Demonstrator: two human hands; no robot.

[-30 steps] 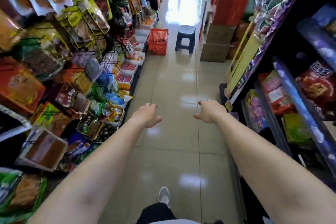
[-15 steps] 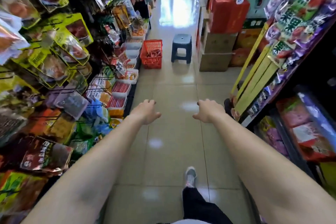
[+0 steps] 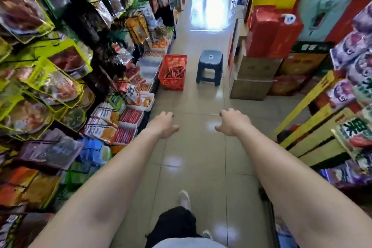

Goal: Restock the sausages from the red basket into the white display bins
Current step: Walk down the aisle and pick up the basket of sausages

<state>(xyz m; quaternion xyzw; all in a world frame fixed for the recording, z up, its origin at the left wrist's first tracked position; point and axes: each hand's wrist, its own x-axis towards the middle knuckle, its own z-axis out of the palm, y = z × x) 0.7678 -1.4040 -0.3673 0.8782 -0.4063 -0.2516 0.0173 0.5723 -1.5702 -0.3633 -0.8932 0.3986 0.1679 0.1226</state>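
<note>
Both arms are stretched forward over the tiled floor [image 3: 193, 159] of a narrow shop aisle. The left hand [image 3: 164, 125] and the right hand [image 3: 233, 122] are held palm down, side by side but apart, with the fingers loosely curled; nothing is held in either, and nothing is touched by them. The red basket [image 3: 171, 84] is seen well ahead of the hands, set on the floor at the left side of the aisle, and red sausages [image 3: 175, 71] are heaped inside it. The white display bins [image 3: 149, 62] are ranged in a row along the foot of the left-hand shelving, just beside the basket and running back toward the person; red and orange packs are seen in several of them, while the ones nearest the basket look pale inside, though their contents cannot be made out. A dark blue plastic stool [image 3: 210, 65] is placed just to the right of the basket. Above the bins, snack packets [image 3: 60, 62] are hung from hooks. On the right of the aisle, cardboard boxes [image 3: 253, 78] are stacked, with red cartons [image 3: 269, 32] on top. A light shoe [image 3: 184, 197] and a dark trouser leg [image 3: 177, 221] are visible below, between the arms.
</note>
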